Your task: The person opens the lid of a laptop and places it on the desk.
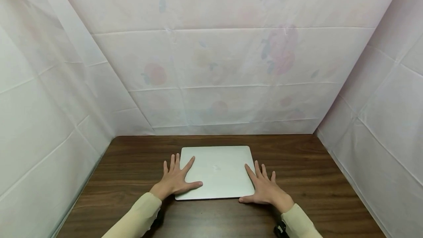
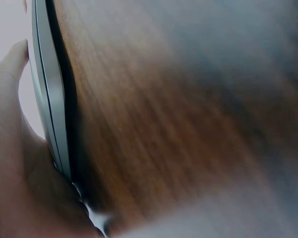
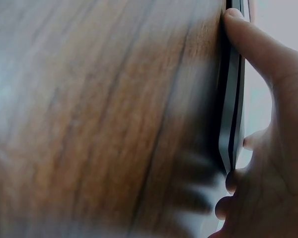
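A closed silver laptop (image 1: pixel 218 179) lies flat on the brown wooden table, a faint logo at the middle of its lid. At its left side my left hand (image 1: pixel 173 181) is spread, thumb and index finger over the lid and the other fingers past the side edge. My right hand (image 1: pixel 264 189) spreads at the front right corner, its index fingertip on the lid and its thumb along the front edge. The left wrist view shows the laptop's thin front edge (image 2: pixel 52 84) beside the hand. In the right wrist view the thumb (image 3: pixel 260 44) lies against that edge.
The wood-grain table (image 1: pixel 132 172) extends on both sides of the laptop. White cloth with faint fruit prints (image 1: pixel 214 58) hangs behind it, and more white cloth closes off the left (image 1: pixel 43 131) and right sides. A dark strap (image 1: pixel 281 227) sits at the right wrist.
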Tool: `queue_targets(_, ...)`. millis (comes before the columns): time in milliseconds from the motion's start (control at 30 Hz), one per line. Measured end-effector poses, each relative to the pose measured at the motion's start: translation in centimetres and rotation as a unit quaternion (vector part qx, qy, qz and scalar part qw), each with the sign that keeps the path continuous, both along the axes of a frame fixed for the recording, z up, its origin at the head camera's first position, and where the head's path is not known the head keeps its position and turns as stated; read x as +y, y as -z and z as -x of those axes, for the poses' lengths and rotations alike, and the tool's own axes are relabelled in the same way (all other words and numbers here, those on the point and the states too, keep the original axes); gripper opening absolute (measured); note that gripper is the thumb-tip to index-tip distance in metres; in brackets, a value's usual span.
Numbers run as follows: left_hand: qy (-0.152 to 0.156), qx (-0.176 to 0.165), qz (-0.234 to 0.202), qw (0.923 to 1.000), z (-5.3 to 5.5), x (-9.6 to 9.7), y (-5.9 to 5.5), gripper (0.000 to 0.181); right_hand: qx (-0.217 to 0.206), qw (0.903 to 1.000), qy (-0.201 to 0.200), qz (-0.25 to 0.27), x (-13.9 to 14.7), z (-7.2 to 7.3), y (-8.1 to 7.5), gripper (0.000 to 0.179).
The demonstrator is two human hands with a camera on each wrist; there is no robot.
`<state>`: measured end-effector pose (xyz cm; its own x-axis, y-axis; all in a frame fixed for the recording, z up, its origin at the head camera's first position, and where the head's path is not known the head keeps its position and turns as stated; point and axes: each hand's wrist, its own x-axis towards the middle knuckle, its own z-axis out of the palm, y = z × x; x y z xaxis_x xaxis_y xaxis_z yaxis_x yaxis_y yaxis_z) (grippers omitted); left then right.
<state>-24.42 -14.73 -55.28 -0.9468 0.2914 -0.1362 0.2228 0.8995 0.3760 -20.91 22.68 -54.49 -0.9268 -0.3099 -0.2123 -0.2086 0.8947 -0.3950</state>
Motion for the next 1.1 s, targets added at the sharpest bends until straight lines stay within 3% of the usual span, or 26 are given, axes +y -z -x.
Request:
queue_targets(300, 0.0, 0.005, -0.013, 0.9999, 0.2, 0.3, 1.0, 0.11, -0.001, 1.0, 0.004, 0.006, 0.4, -0.3, -0.1, 0.127)
queue_targets(500, 0.003, 0.009, -0.024, 0.9997, 0.0, 0.7, 0.2, 0.108, 0.003, 1.0, 0.005, 0.0, 0.6, -0.3, 0.0, 0.127)
queue_targets(733, 0.001, 0.0, -0.001, 1.0, -0.1, 1.1, -0.3, 0.106, -0.001, 0.9999, 0.006, 0.011, 0.8, -0.4, -0.3, 0.126)
queue_targets(1100, -0.002, -0.001, -0.007, 1.0, -0.1, 1.4, 0.2, 0.108, -0.011, 0.9998, 0.006, 0.017, 1.4, -0.2, 0.2, 0.126)
